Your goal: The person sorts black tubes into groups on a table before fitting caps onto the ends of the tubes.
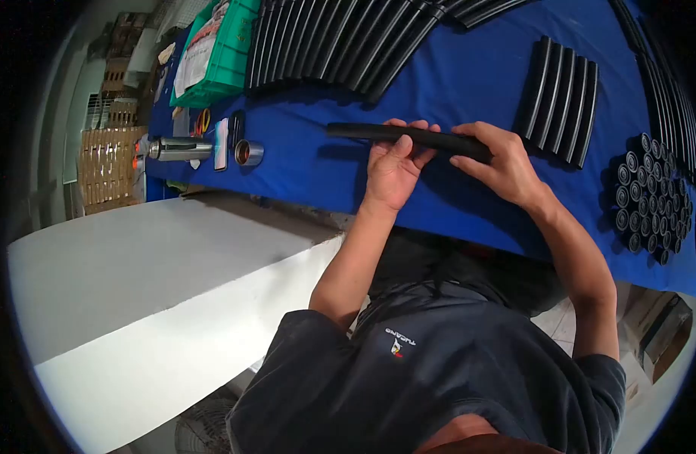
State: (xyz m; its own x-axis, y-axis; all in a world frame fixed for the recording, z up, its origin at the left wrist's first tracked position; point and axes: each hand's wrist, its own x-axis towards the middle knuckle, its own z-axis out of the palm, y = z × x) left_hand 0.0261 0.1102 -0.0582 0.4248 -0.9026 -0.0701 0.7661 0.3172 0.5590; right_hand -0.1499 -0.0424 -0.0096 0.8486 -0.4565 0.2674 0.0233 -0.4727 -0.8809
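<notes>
A black tube [355,132] lies nearly level across both my hands, over the front part of the blue-covered table [302,163]. My left hand [397,163] grips its middle, with the thumb pressed on top and the fingers behind. The tube's free end sticks out to the left. Around its right end close the thumb and fingers of my right hand [503,163], which hide that end. Several matching black tubes [563,102] lie side by side on the cloth, just beyond my right hand.
More black tubes [340,45] lie in a row at the back. Upright tubes [650,197] are bunched at the right, ends up. On the left are a green crate [231,57], a metal flask [181,148], a metal cup [248,153], a phone [221,144] and scissors [203,121]. A white ledge [174,257] juts out front left.
</notes>
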